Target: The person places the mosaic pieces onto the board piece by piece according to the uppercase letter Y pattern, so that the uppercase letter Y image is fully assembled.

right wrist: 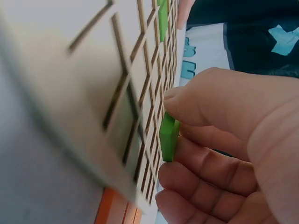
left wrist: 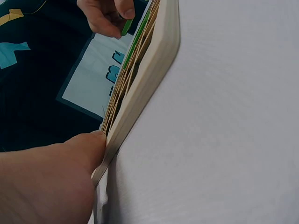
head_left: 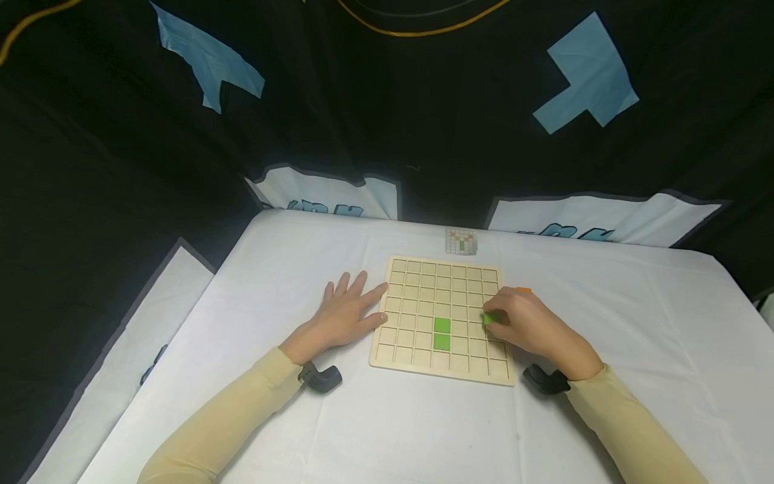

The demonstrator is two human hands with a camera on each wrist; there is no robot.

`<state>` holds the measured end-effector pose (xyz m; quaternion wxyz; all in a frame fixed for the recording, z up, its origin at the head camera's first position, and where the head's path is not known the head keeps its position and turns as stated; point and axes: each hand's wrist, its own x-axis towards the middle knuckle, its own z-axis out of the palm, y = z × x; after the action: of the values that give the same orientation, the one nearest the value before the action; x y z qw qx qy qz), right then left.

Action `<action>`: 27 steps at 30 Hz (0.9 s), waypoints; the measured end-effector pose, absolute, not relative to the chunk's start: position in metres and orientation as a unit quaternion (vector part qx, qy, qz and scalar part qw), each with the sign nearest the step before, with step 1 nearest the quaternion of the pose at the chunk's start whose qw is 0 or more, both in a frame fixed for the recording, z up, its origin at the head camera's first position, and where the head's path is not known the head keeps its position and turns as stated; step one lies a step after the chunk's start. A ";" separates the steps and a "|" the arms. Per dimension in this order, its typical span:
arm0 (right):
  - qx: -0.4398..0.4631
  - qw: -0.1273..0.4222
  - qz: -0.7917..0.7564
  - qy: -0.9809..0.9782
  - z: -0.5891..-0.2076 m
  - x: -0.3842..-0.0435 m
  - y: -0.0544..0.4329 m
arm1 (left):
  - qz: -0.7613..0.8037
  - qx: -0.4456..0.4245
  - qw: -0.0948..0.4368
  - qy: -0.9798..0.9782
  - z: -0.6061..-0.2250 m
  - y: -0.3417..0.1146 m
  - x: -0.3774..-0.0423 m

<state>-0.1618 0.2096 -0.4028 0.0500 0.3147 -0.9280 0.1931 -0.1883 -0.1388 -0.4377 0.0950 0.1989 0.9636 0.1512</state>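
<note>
A pale wooden grid board (head_left: pixel 406 357) lies on the table, with one green square tile (head_left: pixel 442 325) and another green tile (head_left: pixel 441 342) set in adjoining cells near its middle. Over the board's right side, my right hand (head_left: pixel 525 321) pinches a third green tile (right wrist: pixel 169 135) between thumb and fingers. That tile is tilted and its contact with the board cannot be told. My left hand (head_left: pixel 341 316) has its fingers spread, with the thumb and forefinger touching the board's left edge. In the left wrist view, the thumb (left wrist: pixel 88 147) presses at the board's rim.
Behind the board lies a small card (head_left: pixel 461 242) printed with a coloured grid pattern. Orange pieces (right wrist: pixel 117 205) sit by the board's right edge, mostly hidden by my right hand in the head view. A white cloth (head_left: pixel 387 430) covers the table, and dark curtains hang behind it.
</note>
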 end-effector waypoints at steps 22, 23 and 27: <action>0.315 0.029 0.195 -0.928 -0.400 -0.185 0.166 | 0.144 0.202 0.097 0.964 -0.437 -0.138 -0.189; 0.316 0.028 0.196 -0.928 -0.400 -0.185 0.165 | 0.144 0.201 0.098 0.964 -0.436 -0.138 -0.189; 0.310 0.015 0.204 -0.928 -0.399 -0.186 0.159 | 0.147 0.199 0.098 0.964 -0.436 -0.139 -0.188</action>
<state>-0.1857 0.1588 -0.3986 0.0147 0.3100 -0.9285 0.2039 -0.1881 -0.1392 -0.4359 0.0980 0.1994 0.9638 0.1472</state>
